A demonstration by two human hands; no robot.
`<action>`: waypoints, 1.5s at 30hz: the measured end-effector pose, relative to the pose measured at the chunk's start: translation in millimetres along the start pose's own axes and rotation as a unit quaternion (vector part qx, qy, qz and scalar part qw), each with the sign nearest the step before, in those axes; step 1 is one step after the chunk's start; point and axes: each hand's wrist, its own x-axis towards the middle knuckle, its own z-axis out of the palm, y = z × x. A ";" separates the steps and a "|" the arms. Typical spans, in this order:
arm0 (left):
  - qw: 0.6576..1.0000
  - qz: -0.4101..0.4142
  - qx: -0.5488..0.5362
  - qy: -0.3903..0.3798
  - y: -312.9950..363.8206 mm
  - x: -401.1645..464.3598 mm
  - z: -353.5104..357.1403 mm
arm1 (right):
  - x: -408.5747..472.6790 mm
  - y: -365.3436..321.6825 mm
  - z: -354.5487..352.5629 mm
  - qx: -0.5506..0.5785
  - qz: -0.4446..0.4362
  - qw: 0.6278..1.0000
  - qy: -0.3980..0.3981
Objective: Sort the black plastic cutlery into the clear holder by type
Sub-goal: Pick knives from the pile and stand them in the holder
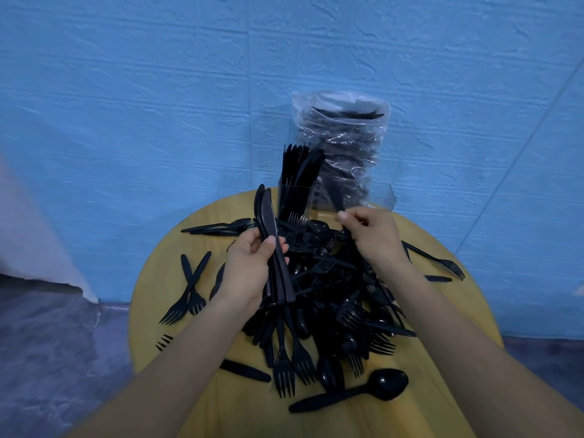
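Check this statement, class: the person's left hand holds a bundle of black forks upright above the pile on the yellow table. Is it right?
Not quite. The head view shows the left hand gripping a bundle of black knives, not forks. The rest stands: it is held upright above the pile on the yellow table.

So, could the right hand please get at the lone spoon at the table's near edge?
Probably yes: the spoon lies apart from the pile, uncovered. The right hand hovers above the pile, though its grip may already pinch something.
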 end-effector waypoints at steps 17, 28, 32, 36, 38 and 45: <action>0.997 0.024 0.052 -0.043 1.7 -12.1 2.7 | -43.7 -36.7 46.7 0.053 -0.058 0.992 -0.094; 0.993 -0.021 0.065 -0.097 5.0 -25.7 -6.8 | -29.7 -33.0 42.0 0.171 0.042 0.982 -0.064; 0.976 -0.072 0.075 -0.192 13.2 -36.6 -12.0 | -31.1 -32.1 37.7 0.281 0.131 0.944 -0.110; 0.957 -0.104 0.094 -0.252 19.2 -45.0 -10.1 | -37.2 -32.5 35.6 0.267 0.081 0.951 -0.136; 0.956 -0.096 0.132 -0.245 20.7 -45.4 -7.8 | -37.6 -30.3 37.7 0.253 0.062 0.961 -0.092; 0.793 0.175 0.560 -0.161 -2.7 -42.8 -7.8 | -27.0 -21.1 57.3 0.167 0.069 0.983 0.034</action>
